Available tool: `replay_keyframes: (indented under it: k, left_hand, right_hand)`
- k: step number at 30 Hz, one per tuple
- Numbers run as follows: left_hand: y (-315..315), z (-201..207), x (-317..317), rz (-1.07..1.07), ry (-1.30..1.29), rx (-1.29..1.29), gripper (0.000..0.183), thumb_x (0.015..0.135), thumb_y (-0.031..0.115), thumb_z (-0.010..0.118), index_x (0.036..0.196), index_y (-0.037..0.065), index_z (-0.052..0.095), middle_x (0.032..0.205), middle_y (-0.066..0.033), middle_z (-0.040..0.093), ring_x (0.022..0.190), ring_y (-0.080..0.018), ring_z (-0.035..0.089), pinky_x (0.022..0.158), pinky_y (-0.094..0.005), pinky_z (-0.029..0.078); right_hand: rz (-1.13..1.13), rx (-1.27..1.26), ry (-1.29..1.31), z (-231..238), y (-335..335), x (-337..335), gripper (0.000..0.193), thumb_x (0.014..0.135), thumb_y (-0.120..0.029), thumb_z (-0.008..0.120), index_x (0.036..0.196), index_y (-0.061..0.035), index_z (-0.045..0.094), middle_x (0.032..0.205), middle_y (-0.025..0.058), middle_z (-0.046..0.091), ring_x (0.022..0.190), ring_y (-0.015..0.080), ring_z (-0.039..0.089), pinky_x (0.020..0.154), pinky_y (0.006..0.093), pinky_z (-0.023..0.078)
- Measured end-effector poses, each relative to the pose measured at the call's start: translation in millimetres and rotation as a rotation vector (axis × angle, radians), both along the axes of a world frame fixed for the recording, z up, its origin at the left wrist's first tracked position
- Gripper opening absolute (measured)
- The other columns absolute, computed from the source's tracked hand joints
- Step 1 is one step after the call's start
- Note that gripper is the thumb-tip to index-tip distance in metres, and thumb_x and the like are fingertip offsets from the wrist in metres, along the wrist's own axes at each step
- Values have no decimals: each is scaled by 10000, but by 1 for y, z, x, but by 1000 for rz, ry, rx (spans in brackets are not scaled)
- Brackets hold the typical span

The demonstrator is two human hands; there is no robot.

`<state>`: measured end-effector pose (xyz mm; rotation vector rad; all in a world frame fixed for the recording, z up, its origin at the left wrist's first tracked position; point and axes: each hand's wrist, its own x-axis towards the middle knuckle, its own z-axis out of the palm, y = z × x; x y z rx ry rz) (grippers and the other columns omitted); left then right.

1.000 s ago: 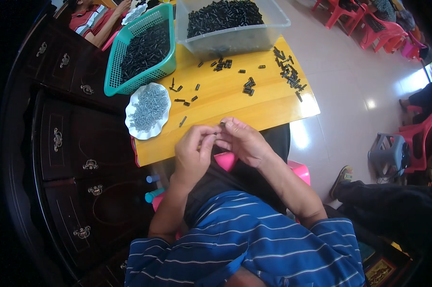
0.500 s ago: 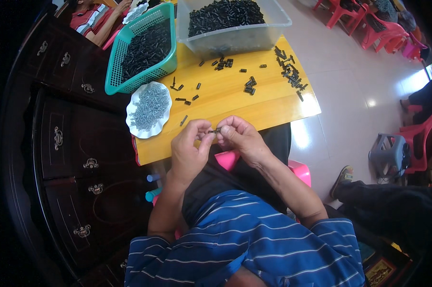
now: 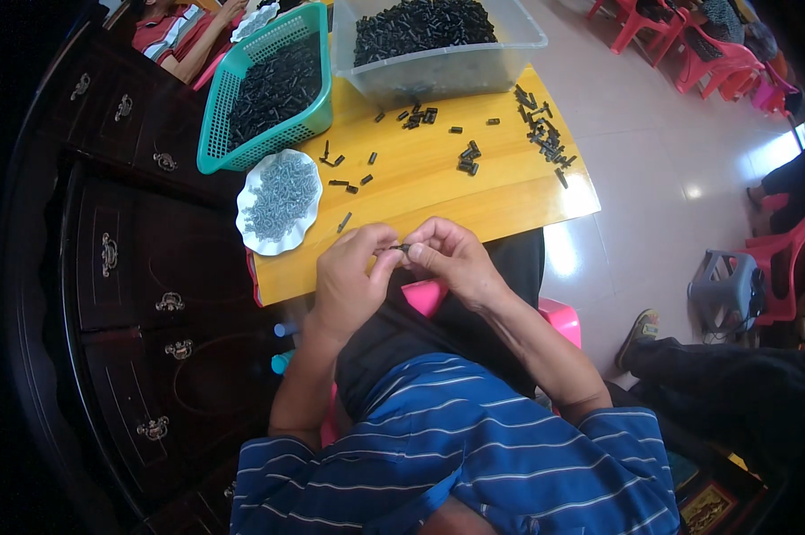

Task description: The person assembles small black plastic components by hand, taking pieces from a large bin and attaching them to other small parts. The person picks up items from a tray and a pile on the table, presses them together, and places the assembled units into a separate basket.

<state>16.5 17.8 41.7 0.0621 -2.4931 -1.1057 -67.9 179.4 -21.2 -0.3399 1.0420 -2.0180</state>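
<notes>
Just over the near edge of the yellow table (image 3: 402,201), my left hand (image 3: 353,267) and my right hand (image 3: 454,259) meet fingertip to fingertip. Both are closed in a pinch on a small black plastic part (image 3: 401,248), mostly hidden by the fingers. Beyond them, loose black pieces (image 3: 345,222) lie on the tabletop, some thin, others short cylinders (image 3: 468,166). To the left, a white scalloped dish (image 3: 246,234) holds a heap of small silvery screw-like pieces (image 3: 282,196).
A green mesh basket (image 3: 208,143) and a translucent bin (image 3: 456,80), both full of black pieces, stand at the far side. More black pieces (image 3: 545,134) are strewn at the right edge. Dark cabinets (image 3: 135,250) line the left. Another person (image 3: 175,40) sits at upper left.
My fingertips have drawn slightly closer together around the small black part, covering more of it. The pieces on the table keep their places.
</notes>
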Motion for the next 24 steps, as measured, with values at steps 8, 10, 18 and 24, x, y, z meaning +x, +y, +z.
replay_keyframes:
  k: [8, 10, 18, 24]
  left_hand:
    - [-12, 14, -4, -300, 100, -285, 302, 780, -54, 755, 1055, 34, 664, 869, -142, 685, 774, -329, 668, 681, -406, 531]
    - [-13, 15, -5, -326, 98, -300, 301, 783, -54, 752, 1057, 37, 669, 866, -137, 684, 777, -330, 668, 683, -407, 531]
    - [-18, 19, -9, -482, 122, -359, 273, 801, -62, 726, 1053, 36, 685, 861, -123, 681, 769, -338, 664, 677, -412, 531]
    - [-24, 29, -7, -449, 34, -361, 281, 800, -60, 727, 1064, 20, 676, 882, -133, 696, 785, -331, 680, 694, -403, 548]
  right_hand:
    - [105, 65, 28, -6, 6, -8, 102, 1003, -107, 658, 1064, -28, 638, 906, 42, 705, 816, 98, 665, 773, 240, 550]
    - [123, 69, 4, -7, 6, -8, 111, 995, -117, 671, 1055, -29, 642, 886, 42, 707, 794, 98, 662, 754, 242, 551]
    - [252, 29, -137, -12, 11, -16, 138, 986, -166, 686, 1034, -40, 658, 885, 52, 706, 757, 129, 671, 736, 268, 569]
    - [280, -48, -260, -12, 6, -9, 154, 988, -194, 689, 1068, -66, 653, 932, 44, 715, 811, 132, 689, 777, 275, 573]
